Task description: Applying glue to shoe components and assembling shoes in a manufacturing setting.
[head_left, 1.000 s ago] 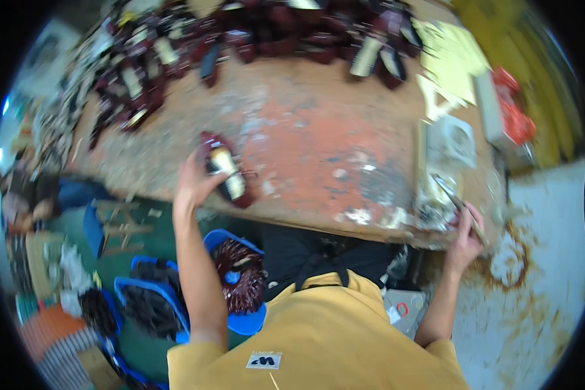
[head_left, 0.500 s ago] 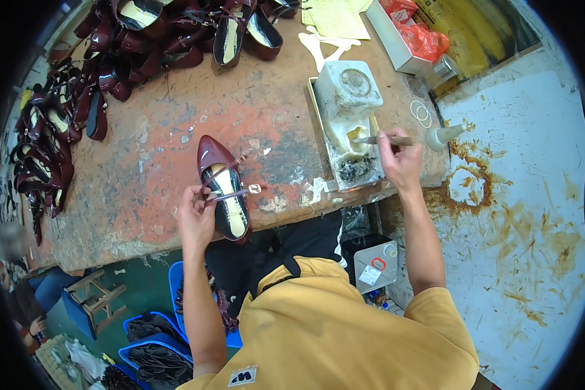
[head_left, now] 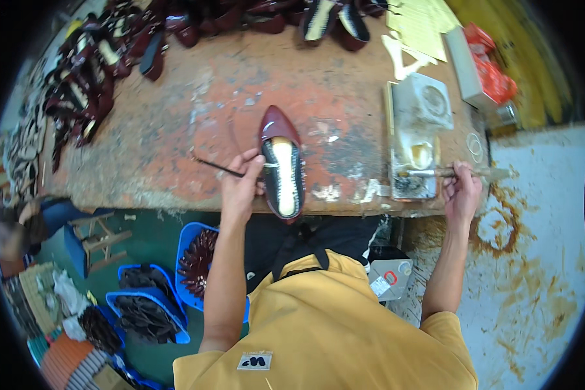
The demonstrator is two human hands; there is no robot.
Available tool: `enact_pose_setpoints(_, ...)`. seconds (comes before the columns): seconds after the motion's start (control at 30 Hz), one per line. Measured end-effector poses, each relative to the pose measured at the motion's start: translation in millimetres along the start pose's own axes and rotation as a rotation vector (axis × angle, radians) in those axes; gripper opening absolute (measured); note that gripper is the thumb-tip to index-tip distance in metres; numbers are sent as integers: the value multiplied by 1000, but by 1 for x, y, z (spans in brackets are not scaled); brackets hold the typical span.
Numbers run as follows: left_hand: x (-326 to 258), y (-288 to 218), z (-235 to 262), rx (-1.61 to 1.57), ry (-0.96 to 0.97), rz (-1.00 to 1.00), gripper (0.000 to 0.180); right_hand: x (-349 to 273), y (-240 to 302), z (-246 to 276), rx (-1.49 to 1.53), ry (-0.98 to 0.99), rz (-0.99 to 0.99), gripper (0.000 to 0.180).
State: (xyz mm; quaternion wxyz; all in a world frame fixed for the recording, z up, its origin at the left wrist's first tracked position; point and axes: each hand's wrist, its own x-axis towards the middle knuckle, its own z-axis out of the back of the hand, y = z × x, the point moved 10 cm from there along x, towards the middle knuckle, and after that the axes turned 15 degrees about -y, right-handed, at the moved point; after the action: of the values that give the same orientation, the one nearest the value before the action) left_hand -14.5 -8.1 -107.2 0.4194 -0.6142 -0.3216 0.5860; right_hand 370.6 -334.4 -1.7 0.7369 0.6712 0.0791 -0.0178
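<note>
A dark red pointed shoe (head_left: pixel 281 162) lies sole-up on the worn workbench (head_left: pixel 195 123), its pale insole strip facing me. My left hand (head_left: pixel 242 187) grips its left side near the bench's front edge. My right hand (head_left: pixel 462 191) is closed around a glue brush (head_left: pixel 450 173) whose tip rests in a stained glue tray (head_left: pixel 415 149) at the bench's right end.
Many dark red shoes (head_left: pixel 91 71) are heaped along the bench's far and left sides. A thin black stick (head_left: pixel 220 168) lies left of the held shoe. A red-and-white box (head_left: pixel 484 68) stands far right. Blue bins (head_left: pixel 195 260) with shoe parts sit on the floor below.
My left hand has kept the shoe and set it straighter near the front edge. My right hand with the brush has shifted to the tray's near end.
</note>
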Motion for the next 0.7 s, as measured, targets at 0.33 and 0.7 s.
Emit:
enact_pose_setpoints(0.33,0,-1,2,-29,1,10,31,-208,14,-235,-147,593,753,11)
enact_pose_setpoints(0.7,0,0,9,-19,26,-31,30,-230,-11,-247,-566,1210,194,7)
